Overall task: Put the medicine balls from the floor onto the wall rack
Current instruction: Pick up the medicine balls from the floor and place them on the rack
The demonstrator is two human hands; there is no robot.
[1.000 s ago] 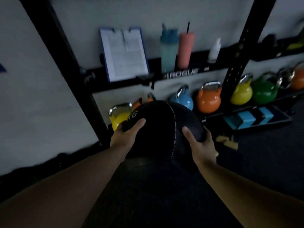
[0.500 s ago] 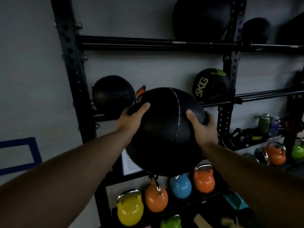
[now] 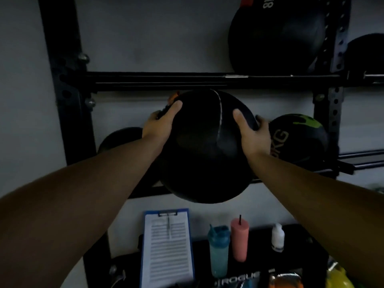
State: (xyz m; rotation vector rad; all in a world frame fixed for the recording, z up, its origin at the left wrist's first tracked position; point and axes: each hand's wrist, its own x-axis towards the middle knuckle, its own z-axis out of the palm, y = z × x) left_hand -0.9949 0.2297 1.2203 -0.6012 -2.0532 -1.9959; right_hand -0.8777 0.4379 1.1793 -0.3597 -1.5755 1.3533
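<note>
Black medicine ball point(image 3: 204, 150) at frame center, clamped btwn left hand point(image 3: 161, 124) and right hand point(image 3: 252, 133), fingers spread on its sides, just under wall rack's point(image 3: 158, 80) upper crossbar. Behind it, 2 other balls on mid shelf: dark one point(image 3: 118, 139) at left, green-marked ball point(image 3: 299, 138) at right. Clipboard point(image 3: 167, 248) and bottles point(image 3: 228, 245) at bottom center.

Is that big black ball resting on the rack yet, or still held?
Held: both hands, left and right, clasp the ball; whether it touches the rail cannot be told.

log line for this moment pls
phase: lifting to rack | ball: held by left hand + right hand | not yet racked
</note>
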